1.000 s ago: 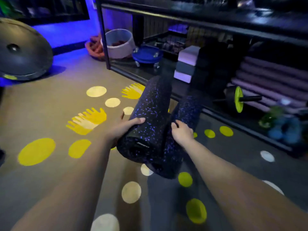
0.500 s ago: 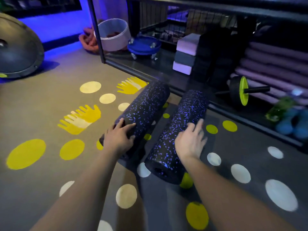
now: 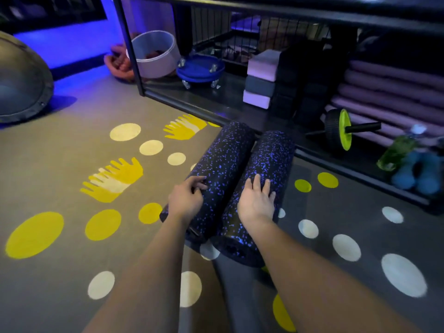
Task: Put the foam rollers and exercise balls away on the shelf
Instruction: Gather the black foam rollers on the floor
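Left foam roller (image 3: 223, 155) and right foam roller (image 3: 271, 159) parallel on floor (image 3: 60, 164), long axes toward shelf (image 3: 182, 102) front edge; left hand (image 3: 186, 200) atop nearer roller, fingers bent, grip unclear; right hand (image 3: 254, 203) flat on other.

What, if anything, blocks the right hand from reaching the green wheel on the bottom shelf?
Probably nothing, so yes. The right hand rests on the right roller, and the wheel stands near the shelf's open front.

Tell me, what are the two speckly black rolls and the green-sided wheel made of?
Left roller and right roller: probably dense foam, matte black, blue flecks pressed throughout. Wheel: seemingly hard plastic, bright green side; its ribbed black tread may be rubber.
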Motion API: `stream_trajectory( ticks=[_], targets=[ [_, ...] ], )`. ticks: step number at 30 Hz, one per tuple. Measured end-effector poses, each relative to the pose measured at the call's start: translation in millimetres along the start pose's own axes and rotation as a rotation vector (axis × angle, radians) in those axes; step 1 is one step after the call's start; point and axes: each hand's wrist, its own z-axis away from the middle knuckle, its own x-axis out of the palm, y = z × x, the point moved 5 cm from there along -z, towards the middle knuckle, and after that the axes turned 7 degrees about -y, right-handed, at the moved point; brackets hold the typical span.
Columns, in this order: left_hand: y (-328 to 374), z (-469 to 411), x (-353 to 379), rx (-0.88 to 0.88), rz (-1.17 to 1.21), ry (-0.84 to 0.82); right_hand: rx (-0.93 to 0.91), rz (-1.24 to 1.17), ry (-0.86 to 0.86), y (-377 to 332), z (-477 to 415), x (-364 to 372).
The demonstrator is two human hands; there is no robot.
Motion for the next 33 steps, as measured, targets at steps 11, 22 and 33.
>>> stream_trajectory(
  ticks=[11,22,33],
  targets=[
    [-48.2,86.8,-97.2,-0.246,0.732,0.607,-0.24,-0.339,0.433,-127.1,47.3,3.9],
    [-190.9,431.4,-313.4,-0.715,-0.305,0.664,-0.81,-0.416,-0.311,-382.5,271.3,131.7],
    [-183.4,599.7,-326.4,-1.044,-0.472,0.638,-1.617,0.202,-0.589,-384.4,474.6,175.9]
  ],
)
